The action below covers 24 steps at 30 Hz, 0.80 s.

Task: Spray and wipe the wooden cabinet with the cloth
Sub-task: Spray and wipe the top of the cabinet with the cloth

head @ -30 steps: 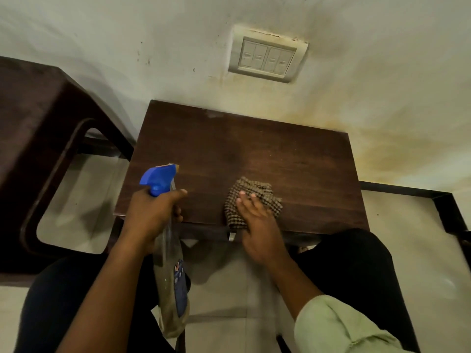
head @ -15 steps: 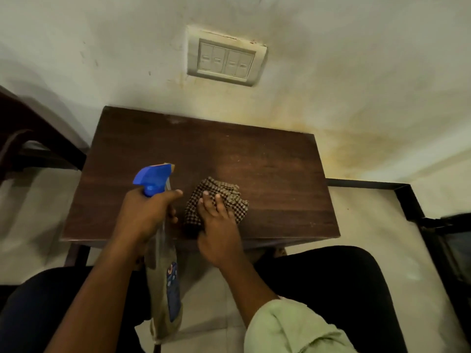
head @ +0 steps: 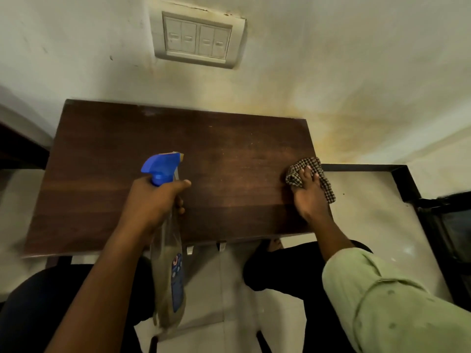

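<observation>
Cloth (head: 321, 174) now at cabinet's (head: 107, 154) right edge

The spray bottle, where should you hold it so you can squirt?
Probably the thin neck just under the blue head of the spray bottle, coming from its back, as the left hand does. The nozzle points away toward the cabinet top, leaving a finger free for the trigger in front.

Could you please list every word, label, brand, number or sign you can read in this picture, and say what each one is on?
No text can be read here.
Spray bottle held in the left hand: a blue label with print, too blurred to read.
Blue spray head: a small yellow patch at the nozzle, no legible writing.
Switch plate on the wall: four switches, no readable markings.
Cloth under the right hand and the cabinet: no writing.
</observation>
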Each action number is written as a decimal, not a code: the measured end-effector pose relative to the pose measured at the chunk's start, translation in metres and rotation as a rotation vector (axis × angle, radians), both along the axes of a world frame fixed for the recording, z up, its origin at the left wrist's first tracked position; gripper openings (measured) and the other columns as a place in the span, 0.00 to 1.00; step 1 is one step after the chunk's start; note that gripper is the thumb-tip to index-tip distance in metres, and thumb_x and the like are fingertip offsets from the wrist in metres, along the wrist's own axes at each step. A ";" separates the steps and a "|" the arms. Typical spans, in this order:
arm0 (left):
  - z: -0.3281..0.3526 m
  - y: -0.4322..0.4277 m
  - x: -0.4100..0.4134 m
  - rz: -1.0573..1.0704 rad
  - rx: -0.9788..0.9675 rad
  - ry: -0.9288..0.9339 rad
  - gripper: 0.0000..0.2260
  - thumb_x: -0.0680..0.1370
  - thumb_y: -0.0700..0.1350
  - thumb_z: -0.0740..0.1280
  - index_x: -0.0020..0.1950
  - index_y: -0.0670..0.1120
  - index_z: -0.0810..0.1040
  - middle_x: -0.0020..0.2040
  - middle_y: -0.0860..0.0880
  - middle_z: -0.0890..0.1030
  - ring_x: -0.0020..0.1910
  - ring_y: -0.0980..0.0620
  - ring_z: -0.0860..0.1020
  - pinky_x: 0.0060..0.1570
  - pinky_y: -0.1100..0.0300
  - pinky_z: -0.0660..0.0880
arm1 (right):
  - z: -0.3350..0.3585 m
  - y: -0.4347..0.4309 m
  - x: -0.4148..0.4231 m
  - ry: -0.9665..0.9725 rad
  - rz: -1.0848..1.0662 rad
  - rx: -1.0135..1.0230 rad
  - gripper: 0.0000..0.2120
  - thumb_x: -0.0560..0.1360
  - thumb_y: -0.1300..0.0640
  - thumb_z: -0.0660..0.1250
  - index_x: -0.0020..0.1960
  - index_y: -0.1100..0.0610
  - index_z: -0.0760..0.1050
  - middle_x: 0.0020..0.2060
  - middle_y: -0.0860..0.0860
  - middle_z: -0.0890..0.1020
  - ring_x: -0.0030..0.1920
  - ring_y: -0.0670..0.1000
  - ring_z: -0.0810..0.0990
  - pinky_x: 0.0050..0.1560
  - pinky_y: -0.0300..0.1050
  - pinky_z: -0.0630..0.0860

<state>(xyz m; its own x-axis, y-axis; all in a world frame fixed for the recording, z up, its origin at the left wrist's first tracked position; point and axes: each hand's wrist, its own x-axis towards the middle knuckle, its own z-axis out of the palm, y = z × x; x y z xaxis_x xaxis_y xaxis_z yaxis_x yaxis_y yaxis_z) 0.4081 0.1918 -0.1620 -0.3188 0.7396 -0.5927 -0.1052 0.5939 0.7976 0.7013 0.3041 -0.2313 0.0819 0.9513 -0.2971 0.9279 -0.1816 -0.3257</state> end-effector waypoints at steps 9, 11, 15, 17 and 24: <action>-0.004 0.022 0.018 -0.017 0.017 -0.064 0.07 0.75 0.46 0.69 0.49 0.45 0.76 0.37 0.45 0.78 0.38 0.46 0.79 0.52 0.43 0.77 | -0.004 -0.003 -0.077 0.025 0.467 0.009 0.28 0.80 0.53 0.58 0.78 0.52 0.52 0.78 0.46 0.49 0.77 0.50 0.43 0.77 0.52 0.46; -0.005 0.023 0.018 -0.023 0.012 -0.077 0.08 0.75 0.45 0.69 0.50 0.44 0.76 0.37 0.45 0.78 0.39 0.46 0.78 0.52 0.43 0.77 | -0.005 0.001 -0.056 0.065 0.552 0.022 0.28 0.80 0.55 0.60 0.77 0.51 0.55 0.77 0.45 0.52 0.77 0.48 0.46 0.76 0.47 0.45; -0.008 0.021 0.009 0.008 -0.014 -0.080 0.06 0.75 0.45 0.69 0.47 0.44 0.76 0.36 0.45 0.78 0.38 0.46 0.78 0.50 0.45 0.77 | -0.005 0.037 -0.001 0.040 0.297 0.065 0.25 0.80 0.58 0.59 0.76 0.52 0.58 0.77 0.47 0.55 0.77 0.50 0.49 0.76 0.45 0.44; -0.009 0.018 -0.002 0.036 -0.024 -0.081 0.06 0.74 0.45 0.69 0.46 0.44 0.75 0.36 0.45 0.77 0.37 0.46 0.78 0.49 0.46 0.77 | -0.003 0.062 0.003 0.019 0.163 0.056 0.24 0.81 0.59 0.58 0.76 0.56 0.58 0.77 0.52 0.55 0.77 0.54 0.50 0.77 0.48 0.45; -0.011 0.000 -0.039 0.071 -0.035 -0.038 0.08 0.74 0.46 0.70 0.47 0.42 0.77 0.35 0.44 0.78 0.37 0.46 0.79 0.47 0.47 0.77 | -0.005 0.090 -0.084 -0.069 0.143 0.051 0.25 0.81 0.55 0.52 0.78 0.55 0.54 0.78 0.51 0.52 0.77 0.57 0.49 0.76 0.55 0.49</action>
<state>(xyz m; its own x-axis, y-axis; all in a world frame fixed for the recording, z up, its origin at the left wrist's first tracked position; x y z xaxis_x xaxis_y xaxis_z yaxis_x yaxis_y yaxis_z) 0.3687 0.1920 -0.1734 -0.3462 0.6947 -0.6305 -0.1782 0.6111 0.7712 0.6175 0.3940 -0.2367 -0.0373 0.9685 -0.2463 0.9635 -0.0306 -0.2661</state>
